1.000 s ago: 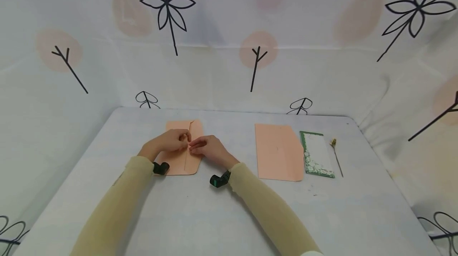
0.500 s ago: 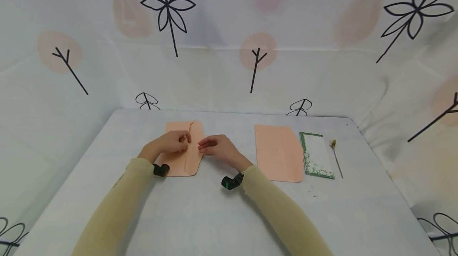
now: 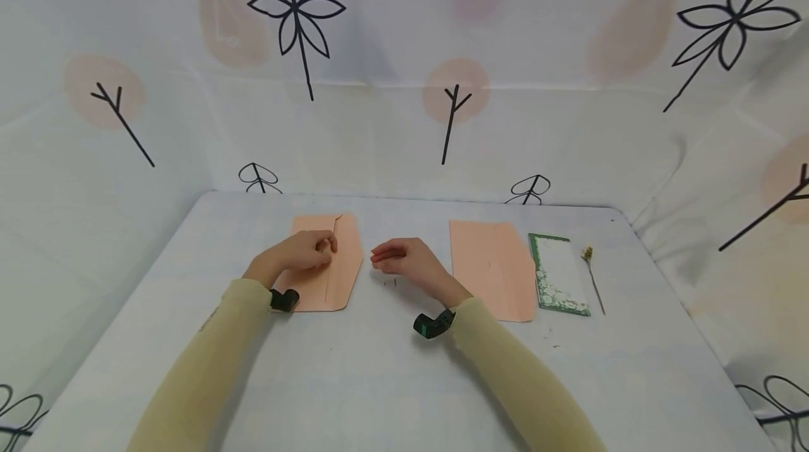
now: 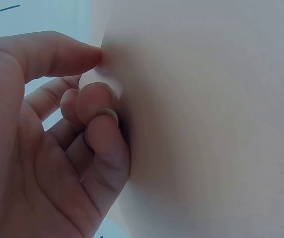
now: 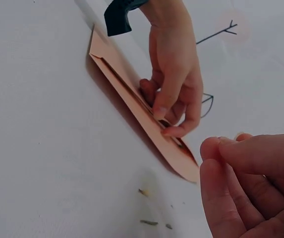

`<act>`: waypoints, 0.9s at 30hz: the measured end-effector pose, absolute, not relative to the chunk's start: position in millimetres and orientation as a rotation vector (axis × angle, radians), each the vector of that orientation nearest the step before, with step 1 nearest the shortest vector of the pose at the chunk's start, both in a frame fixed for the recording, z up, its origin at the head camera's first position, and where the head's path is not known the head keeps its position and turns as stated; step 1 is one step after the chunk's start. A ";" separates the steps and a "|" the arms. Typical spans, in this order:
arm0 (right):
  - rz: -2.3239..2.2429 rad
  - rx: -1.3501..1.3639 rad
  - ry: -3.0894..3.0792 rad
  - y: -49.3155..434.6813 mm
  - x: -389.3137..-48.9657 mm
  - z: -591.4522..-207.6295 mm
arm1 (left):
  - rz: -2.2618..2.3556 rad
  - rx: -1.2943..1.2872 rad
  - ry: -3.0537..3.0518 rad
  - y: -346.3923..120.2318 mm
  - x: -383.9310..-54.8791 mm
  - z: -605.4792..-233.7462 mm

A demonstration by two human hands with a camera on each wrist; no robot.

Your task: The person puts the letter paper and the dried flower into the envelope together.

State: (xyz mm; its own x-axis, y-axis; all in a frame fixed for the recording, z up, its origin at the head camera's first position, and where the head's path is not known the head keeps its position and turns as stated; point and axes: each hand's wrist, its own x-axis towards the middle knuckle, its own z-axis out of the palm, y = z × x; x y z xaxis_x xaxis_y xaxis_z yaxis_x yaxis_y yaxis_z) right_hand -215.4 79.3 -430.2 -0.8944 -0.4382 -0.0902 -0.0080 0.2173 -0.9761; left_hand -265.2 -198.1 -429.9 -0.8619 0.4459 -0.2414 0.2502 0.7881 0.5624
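Envelope [image 3: 345,266] of matte peach paper, angular, slit lengthwise, lies under left hand [image 3: 302,250]; whether those bent fingers pinch it, I cannot tell. Right hand [image 3: 412,261], loosely bent, has moved clear of the envelope's right edge, exposing dark crumbs [image 5: 149,222].

On the right of the pale desk [image 3: 354,389], a peach envelope [image 3: 487,269] is lying flat, with a green-bordered white card [image 3: 559,269] resting just beside it. Next along, a yellow-headed flower [image 3: 594,279] is lying on its thin stem. Behind, white cloth [image 3: 379,129] is hanging, showing black line-drawn flowers [image 3: 294,7] and twigs [image 3: 450,125].
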 end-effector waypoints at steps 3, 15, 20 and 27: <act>-1.732 -0.394 2.155 87.6 -213.6 -430.1 | 0.756 0.539 2.616 -199.0 -265.3 -430.4; -1.686 -0.295 2.260 124.5 -205.5 -427.9 | 0.751 0.555 2.616 -199.9 -266.4 -431.7; -1.703 -0.276 2.271 144.0 -205.1 -430.1 | 0.737 0.564 2.624 -200.3 -266.3 -430.2; -1.707 -0.260 2.322 175.6 -198.9 -432.4 | 0.765 0.557 2.608 -202.6 -266.6 -431.7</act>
